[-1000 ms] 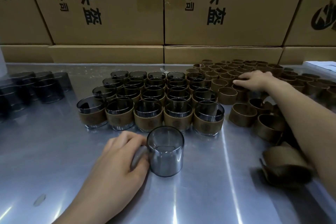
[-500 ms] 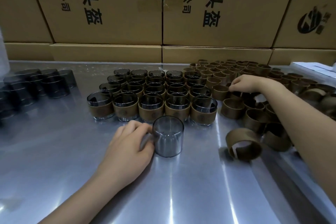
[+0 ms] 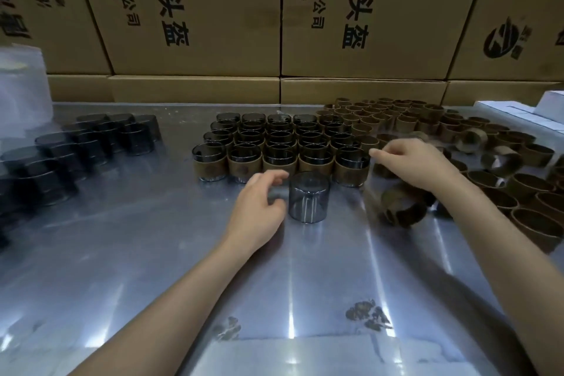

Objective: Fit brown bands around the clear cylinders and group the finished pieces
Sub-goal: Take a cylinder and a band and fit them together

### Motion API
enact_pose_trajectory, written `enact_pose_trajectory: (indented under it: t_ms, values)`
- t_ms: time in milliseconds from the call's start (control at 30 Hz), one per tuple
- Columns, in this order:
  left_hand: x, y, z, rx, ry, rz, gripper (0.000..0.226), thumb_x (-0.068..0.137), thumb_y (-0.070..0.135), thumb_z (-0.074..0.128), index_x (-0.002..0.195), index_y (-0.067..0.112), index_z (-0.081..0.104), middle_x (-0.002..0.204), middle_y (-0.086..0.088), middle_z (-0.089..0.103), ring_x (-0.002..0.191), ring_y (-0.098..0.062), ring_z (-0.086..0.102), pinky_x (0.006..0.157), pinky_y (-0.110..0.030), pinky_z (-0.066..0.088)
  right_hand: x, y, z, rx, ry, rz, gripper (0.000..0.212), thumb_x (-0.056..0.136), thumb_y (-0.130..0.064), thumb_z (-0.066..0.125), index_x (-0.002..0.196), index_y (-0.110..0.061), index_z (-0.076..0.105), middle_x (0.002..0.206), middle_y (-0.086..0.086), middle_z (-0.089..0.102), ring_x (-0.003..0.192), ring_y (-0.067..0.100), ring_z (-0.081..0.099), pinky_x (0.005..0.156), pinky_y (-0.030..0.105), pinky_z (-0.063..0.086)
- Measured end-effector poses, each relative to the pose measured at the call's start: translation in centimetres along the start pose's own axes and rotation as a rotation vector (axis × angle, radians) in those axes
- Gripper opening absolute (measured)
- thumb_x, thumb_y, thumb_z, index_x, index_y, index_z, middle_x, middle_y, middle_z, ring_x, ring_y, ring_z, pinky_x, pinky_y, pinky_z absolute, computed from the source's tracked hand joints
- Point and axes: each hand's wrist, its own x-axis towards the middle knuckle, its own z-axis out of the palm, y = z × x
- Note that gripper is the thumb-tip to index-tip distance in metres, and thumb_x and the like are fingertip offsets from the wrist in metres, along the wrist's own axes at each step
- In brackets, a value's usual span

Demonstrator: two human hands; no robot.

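Head view: metal tabletop [image 3: 152,253], cardboard boxes [image 3: 195,15] stacked along its far edge.

Left hand [image 3: 259,207] is mid-table, fingers curled loosely beside one bare clear cylinder [image 3: 309,197] that stands upright. Thumb and fingertips sit at the cylinder's left wall; motion blur there, so cannot tell if they actually grip it or just touch.

Right hand [image 3: 418,165] is right of the cylinder, over the near edge of the band pile. Index finger and thumb point left, tips close together, other fingers curled under. A blurred brown band [image 3: 399,207] sits just below the palm, on or just above the tabletop; cannot tell whether the hand holds it.

Finished pieces [image 3: 280,146]: block of banded cylinders in rows, center of the table toward the far edge, front row just behind the bare cylinder. Cylinder and front row are close, contact not clear.

Loose brown bands [image 3: 457,131] cover the right side, from the far edge to the right edge, most standing on end.

Unbanded dark cylinders [image 3: 76,146] are grouped at the left edge, well apart from the finished block.

White stack [image 3: 525,114] at the far right corner. Translucent white object [image 3: 21,94] at the far left, blurred.
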Motion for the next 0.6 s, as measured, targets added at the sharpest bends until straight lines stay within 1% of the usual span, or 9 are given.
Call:
enact_pose_trajectory:
  t_ms: [67,100,133,200,267,367,467,533,600]
  values:
    - [-0.4,0.6,-0.5,-0.074,-0.014,0.084,0.057,0.079,-0.004,0.051,0.129,0.022,0.056,0.121,0.01,0.051,0.117,-0.006,0.048,0.096,-0.011,0.034,-2.3,-0.2,-0.8,0.005,-0.198,0.053,0.062,0.078,-0.075,0.043,0.109,-0.023,0.058,0.096,-0.005,0.06,0.09,0.013,0.058,0.077,0.034,0.051]
    - [-0.5,0.9,-0.7,-0.096,-0.034,0.133,0.059,0.077,0.0,0.051,0.131,0.023,0.054,0.125,0.011,0.05,0.119,-0.004,0.046,0.096,-0.008,0.033,-3.5,-0.2,-1.2,-0.019,-0.294,0.074,0.072,0.07,-0.08,0.042,0.114,-0.024,0.053,0.105,-0.003,0.058,0.097,0.016,0.057,0.087,0.038,0.05]
    - [-0.7,1.1,-0.8,-0.107,-0.061,0.175,0.06,0.075,0.006,0.051,0.132,0.024,0.054,0.129,0.012,0.049,0.12,-0.002,0.045,0.096,-0.006,0.032,-4.5,0.1,-1.4,-0.039,-0.379,0.095,0.077,0.065,-0.081,0.045,0.119,-0.025,0.046,0.113,-0.001,0.053,0.104,0.018,0.055,0.094,0.04,0.047]
    - [-1.0,1.3,-0.8,-0.077,-0.117,0.222,0.062,0.073,0.02,0.05,0.134,0.027,0.052,0.137,0.012,0.045,0.127,0.001,0.039,0.101,-0.01,0.03,-6.0,0.6,-0.9,0.008,-0.46,0.127,0.069,0.073,-0.067,0.062,0.123,-0.028,0.035,0.121,0.001,0.046,0.108,0.02,0.052,0.098,0.04,0.043]
    - [-1.3,1.2,-0.6,-0.017,-0.161,0.245,0.06,0.076,0.029,0.052,0.136,0.029,0.051,0.142,0.012,0.041,0.132,-0.002,0.035,0.107,-0.02,0.029,-6.7,0.9,0.2,0.088,-0.427,0.106,0.047,0.086,-0.044,0.065,0.119,-0.025,0.038,0.118,0.002,0.052,0.104,0.019,0.055,0.095,0.039,0.044]
    - [-1.4,1.1,-0.5,0.011,-0.17,0.266,0.051,0.08,0.035,0.058,0.13,0.027,0.056,0.141,0.012,0.042,0.132,-0.003,0.037,0.104,-0.021,0.03,-7.2,-0.4,1.2,0.207,-0.273,0.021,0.006,0.097,-0.029,0.051,0.099,-0.024,0.052,0.098,0.002,0.062,0.089,0.018,0.058,0.078,0.03,0.044]
    - [-1.3,1.1,-0.9,0.014,-0.131,0.269,0.046,0.081,0.045,0.055,0.122,0.027,0.062,0.134,0.013,0.048,0.125,-0.001,0.043,0.1,-0.021,0.034,-7.1,-2.9,1.6,0.38,-0.153,-0.071,0.017,0.098,-0.02,0.048,0.086,-0.029,0.055,0.078,-0.001,0.06,0.073,0.017,0.056,0.064,0.029,0.043]
    - [-1.4,1.1,-1.2,-0.009,-0.112,0.277,0.046,0.082,0.054,0.049,0.115,0.026,0.066,0.128,0.014,0.052,0.12,0.002,0.046,0.097,-0.018,0.036,-7.0,-4.7,2.2,0.445,-0.082,-0.1,0.014,0.097,-0.021,0.048,0.088,-0.027,0.056,0.075,-0.001,0.059,0.069,0.017,0.055,0.065,0.033,0.043]
    - [-1.5,1.2,-1.4,-0.083,-0.077,0.284,0.055,0.084,0.061,0.038,0.107,0.022,0.07,0.118,0.013,0.057,0.112,0.003,0.05,0.092,-0.017,0.039,-6.9,-6.4,3.0,0.462,-0.002,-0.136,0.013,0.096,-0.022,0.046,0.091,-0.026,0.057,0.078,-0.005,0.06,0.074,0.015,0.056,0.068,0.035,0.042]
